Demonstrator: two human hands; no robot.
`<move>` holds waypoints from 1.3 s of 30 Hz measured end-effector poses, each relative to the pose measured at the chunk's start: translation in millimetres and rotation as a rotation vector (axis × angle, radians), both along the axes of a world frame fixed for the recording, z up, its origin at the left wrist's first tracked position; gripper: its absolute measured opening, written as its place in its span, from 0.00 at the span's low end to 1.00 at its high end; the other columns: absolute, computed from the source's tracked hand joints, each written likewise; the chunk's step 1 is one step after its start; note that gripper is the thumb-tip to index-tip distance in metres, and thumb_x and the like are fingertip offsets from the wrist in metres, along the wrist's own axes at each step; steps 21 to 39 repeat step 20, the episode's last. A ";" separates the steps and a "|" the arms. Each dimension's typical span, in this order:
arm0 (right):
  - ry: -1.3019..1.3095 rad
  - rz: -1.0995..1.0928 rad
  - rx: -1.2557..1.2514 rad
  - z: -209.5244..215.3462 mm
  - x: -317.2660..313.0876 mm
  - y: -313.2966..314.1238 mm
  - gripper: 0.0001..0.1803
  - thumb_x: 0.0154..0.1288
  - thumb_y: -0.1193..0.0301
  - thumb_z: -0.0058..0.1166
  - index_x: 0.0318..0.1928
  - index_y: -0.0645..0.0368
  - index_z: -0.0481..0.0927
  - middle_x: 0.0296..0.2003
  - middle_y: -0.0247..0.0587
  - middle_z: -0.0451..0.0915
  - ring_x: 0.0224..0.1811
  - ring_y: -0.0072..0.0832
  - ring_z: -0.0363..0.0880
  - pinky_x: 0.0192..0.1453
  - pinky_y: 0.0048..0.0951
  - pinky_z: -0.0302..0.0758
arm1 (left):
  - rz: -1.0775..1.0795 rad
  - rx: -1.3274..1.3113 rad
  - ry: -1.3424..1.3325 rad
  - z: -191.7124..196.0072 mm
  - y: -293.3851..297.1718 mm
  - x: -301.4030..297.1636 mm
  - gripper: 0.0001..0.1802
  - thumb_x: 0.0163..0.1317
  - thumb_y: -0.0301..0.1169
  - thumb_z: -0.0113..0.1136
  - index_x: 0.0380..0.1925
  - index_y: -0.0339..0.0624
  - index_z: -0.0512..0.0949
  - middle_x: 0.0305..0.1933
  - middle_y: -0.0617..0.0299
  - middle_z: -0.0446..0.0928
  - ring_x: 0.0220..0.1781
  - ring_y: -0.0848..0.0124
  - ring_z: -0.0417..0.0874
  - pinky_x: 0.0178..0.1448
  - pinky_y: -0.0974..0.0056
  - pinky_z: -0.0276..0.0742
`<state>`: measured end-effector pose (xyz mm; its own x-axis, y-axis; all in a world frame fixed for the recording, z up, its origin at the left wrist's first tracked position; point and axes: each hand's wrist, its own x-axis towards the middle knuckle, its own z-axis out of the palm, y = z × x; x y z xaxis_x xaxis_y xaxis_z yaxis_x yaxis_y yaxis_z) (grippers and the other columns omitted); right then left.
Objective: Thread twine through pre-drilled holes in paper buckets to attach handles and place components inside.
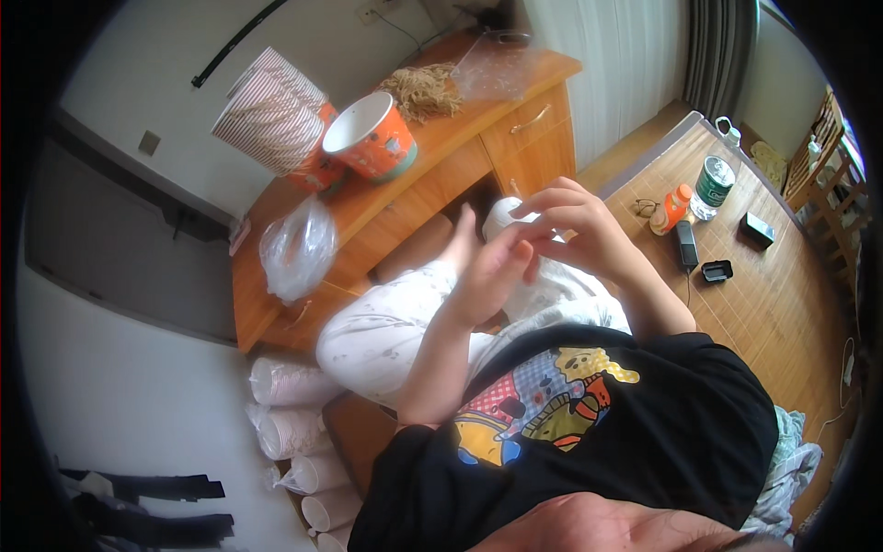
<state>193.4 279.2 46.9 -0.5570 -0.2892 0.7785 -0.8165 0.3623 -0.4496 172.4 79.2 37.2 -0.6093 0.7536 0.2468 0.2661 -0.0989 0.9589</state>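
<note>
My left hand point(497, 276) and my right hand point(581, 225) meet above my lap, fingertips close together or touching. The left thumb stands apart from its fingers, which are partly hidden. My right fingers are bent and spread, and I see nothing between them. Beyond them on the wooden desk point(425, 167) stand an orange paper bucket point(372, 138) with a white inside and a leaning stack of striped paper buckets point(271, 120). Tan shredded paper point(423, 92) lies behind, beside a clear plastic bag point(497, 66). Another crumpled clear bag point(300, 248) hangs at the desk's near left edge.
Several wrapped stacks of paper cups point(290, 382) lie on the left below the desk. At right, a mat-covered surface point(782, 304) holds a water bottle point(713, 189), an orange-capped bottle point(671, 210), glasses point(646, 208), a black corded device point(686, 245) and small black boxes point(757, 230).
</note>
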 end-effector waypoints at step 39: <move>-0.106 -0.023 0.022 -22.6 -71.2 -25.7 0.08 0.51 0.74 0.70 0.33 0.55 0.85 0.34 0.35 0.85 0.39 0.33 0.80 0.46 0.34 0.73 | 0.373 0.034 -0.179 -33.6 -35.4 -61.6 0.09 0.72 0.34 0.57 0.43 0.42 0.81 0.40 0.66 0.80 0.43 0.78 0.79 0.50 0.73 0.72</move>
